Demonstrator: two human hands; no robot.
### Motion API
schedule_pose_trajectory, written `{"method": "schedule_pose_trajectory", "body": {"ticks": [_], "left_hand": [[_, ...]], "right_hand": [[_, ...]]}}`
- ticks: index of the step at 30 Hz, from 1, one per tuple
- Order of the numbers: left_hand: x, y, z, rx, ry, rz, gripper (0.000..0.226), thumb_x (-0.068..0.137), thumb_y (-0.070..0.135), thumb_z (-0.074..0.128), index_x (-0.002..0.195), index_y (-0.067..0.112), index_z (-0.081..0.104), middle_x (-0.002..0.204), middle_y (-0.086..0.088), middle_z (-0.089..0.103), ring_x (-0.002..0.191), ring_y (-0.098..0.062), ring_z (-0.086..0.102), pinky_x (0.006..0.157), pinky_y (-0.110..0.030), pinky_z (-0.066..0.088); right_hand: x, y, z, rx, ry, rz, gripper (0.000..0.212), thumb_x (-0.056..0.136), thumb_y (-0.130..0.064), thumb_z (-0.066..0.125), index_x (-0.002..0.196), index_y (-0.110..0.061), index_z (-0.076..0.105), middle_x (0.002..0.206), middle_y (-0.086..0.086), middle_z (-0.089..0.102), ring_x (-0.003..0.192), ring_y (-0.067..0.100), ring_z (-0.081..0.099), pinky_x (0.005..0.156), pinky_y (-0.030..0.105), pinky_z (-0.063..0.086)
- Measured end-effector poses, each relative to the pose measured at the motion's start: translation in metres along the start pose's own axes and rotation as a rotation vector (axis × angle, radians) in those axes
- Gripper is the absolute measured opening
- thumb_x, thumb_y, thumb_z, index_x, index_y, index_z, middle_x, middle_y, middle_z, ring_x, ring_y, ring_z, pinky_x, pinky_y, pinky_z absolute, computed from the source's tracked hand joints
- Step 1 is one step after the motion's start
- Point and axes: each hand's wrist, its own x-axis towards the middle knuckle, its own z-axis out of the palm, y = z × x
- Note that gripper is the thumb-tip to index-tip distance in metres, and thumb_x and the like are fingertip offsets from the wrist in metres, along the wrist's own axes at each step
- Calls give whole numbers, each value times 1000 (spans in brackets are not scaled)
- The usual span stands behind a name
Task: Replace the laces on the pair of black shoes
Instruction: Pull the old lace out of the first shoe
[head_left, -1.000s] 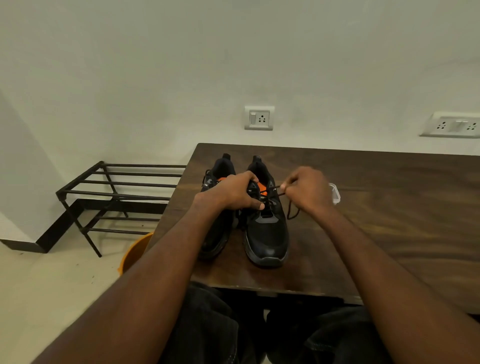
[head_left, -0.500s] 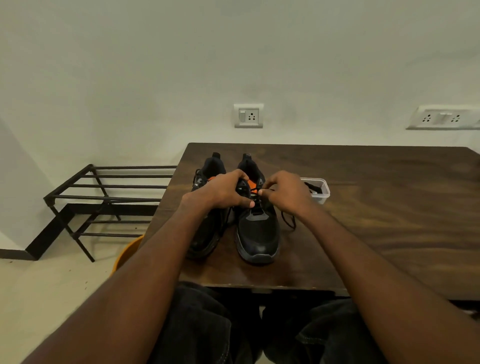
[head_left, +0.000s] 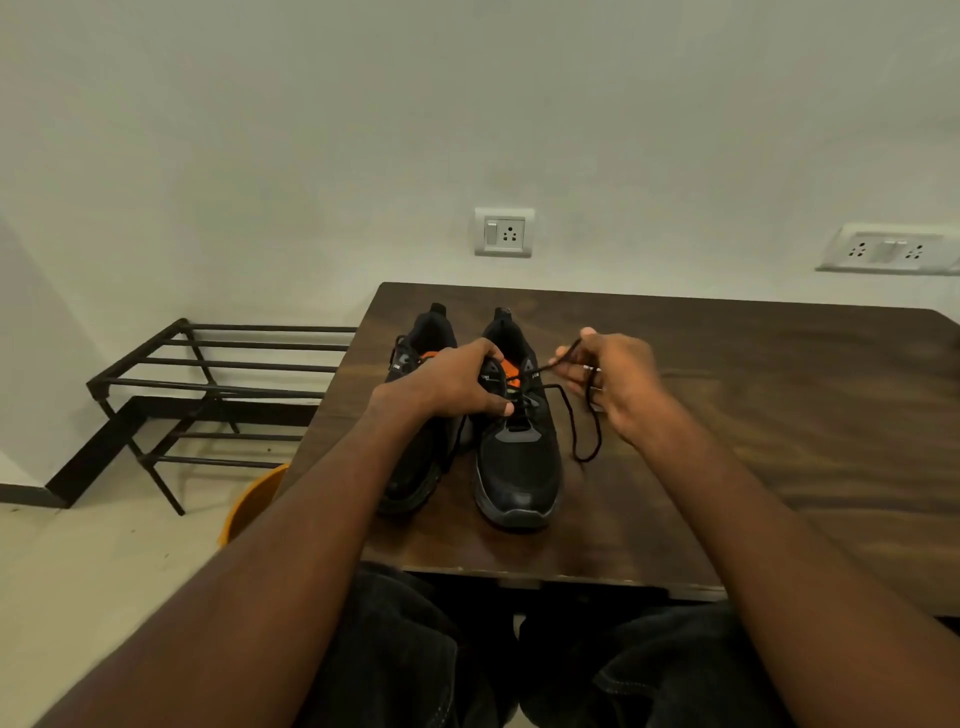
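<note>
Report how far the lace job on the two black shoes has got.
Done: nothing looks finished. In hand: the left hand steadies the right-hand black mesh shoe on the dark wooden table, while the right hand pulls a thin black lace at its eyelets. Left: the other black shoe, largely hidden.

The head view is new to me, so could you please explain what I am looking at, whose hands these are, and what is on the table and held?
There is no machine here: a camera worn on a person's head looks forward and down at their own two bare hands. On the dark wooden table stands a pair of black shoes, toes towards the person. The left hand grips the right-hand shoe near its orange tongue. The right hand pinches a black lace that runs from that shoe's eyelets, its slack looping onto the table. Beside the table stands a black metal rack, with an orange bucket below.
</note>
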Motion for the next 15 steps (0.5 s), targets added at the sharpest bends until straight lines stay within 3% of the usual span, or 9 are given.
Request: {"method": "schedule_pose_trajectory", "body": {"ticks": [1,4,7,10,15], "left_hand": [[0,0,0,2,6,5,74,86,36,81,147,27,41,128,-1,58,105,-13,54,90,-32,46],[0,-1,1,6,18,12,74,86,37,81,147,28,41,126,-1,60,103,-14,57,89,-32,48],[1,-2,1,5,17,19,74,85,37,82,146,28,41,118,3,58,102,-13,57,86,-31,47],[2,-2,1,20,23,27,75,84,37,83,146,27,42,121,2,58,102,-14,57,86,-31,47],[2,-2,2,12,25,24,75,84,36,83,147,28,42,133,-1,60,103,-13,57,90,-32,49]], "right_hand": [[-2,2,3,-163,-31,-53,5,106,-18,57,106,-13,60,94,7,77,74,16,76,67,27,57],[8,13,5,-576,-90,-260,37,95,-39,74,121,-19,59,104,3,70,85,13,72,68,26,54],[13,21,4,-985,-142,-431,37,79,-51,85,99,-23,70,90,-5,71,85,11,68,74,35,57],[10,22,5,-1094,-161,-446,26,77,-46,89,81,-26,73,81,-8,72,80,9,69,71,34,57],[10,26,10,-1172,-164,-456,14,87,-29,83,77,-27,74,80,-6,74,79,11,71,80,42,62]]}}
